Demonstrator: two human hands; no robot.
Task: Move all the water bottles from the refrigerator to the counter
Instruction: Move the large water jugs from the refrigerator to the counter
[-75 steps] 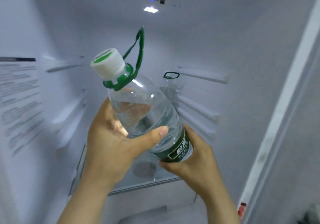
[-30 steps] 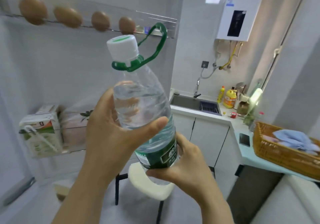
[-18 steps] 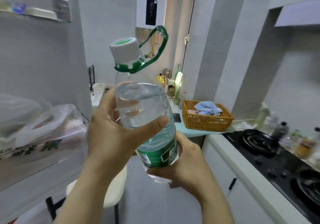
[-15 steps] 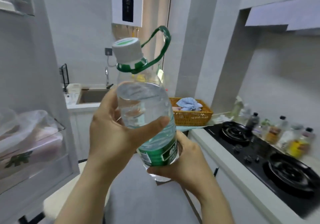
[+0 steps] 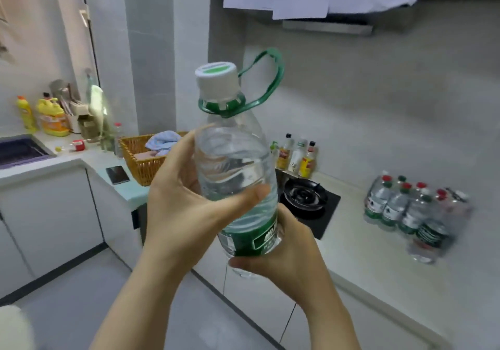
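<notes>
- a large water bottle (image 5: 234, 171) is held upright in mid-air, short of the counter (image 5: 384, 263).
- the left hand (image 5: 186, 203) is wrapped round its body; the right hand (image 5: 284, 252) grips its base.
- the carrying step is judged in hand.
- setting down is called for next, probably beside the blurred bottles (image 5: 411, 209) already on the counter.

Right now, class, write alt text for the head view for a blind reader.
A left hand grips the middle of a large water bottle and a right hand holds its base. On the counter beyond stand smaller bottles.
</notes>
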